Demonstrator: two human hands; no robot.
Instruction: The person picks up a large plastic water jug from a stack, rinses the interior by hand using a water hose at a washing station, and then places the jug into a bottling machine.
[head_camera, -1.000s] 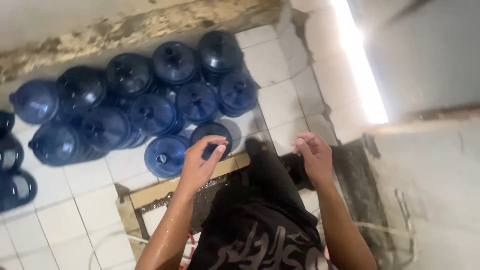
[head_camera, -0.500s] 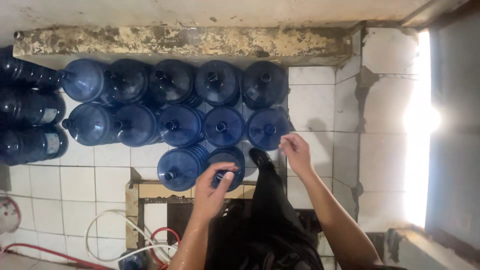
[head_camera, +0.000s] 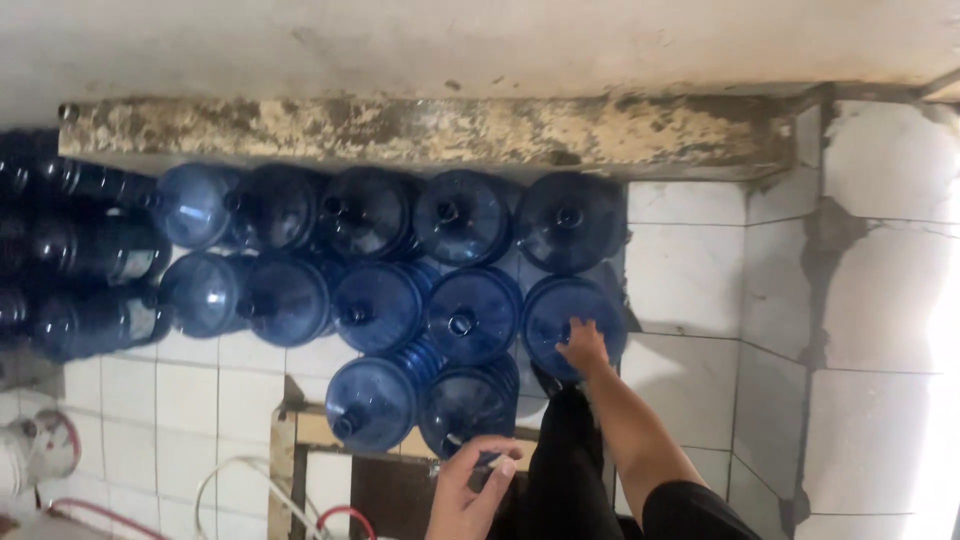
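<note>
Head view: The right hand (head_camera: 583, 347) rests on the shoulder of a blue water jug (head_camera: 573, 325), fingers spread and laid flat on the surface, not clamped around it. This jug stands at the right end of the middle row. The left hand (head_camera: 472, 494) is half closed, fingertips pinching a small dark object (head_camera: 488, 461); its kind cannot be told. Directly above the left hand sits another blue jug (head_camera: 468, 398). To the left of that hand lies a wooden frame (head_camera: 283, 460) on white floor tiles (head_camera: 185, 400).
</note>
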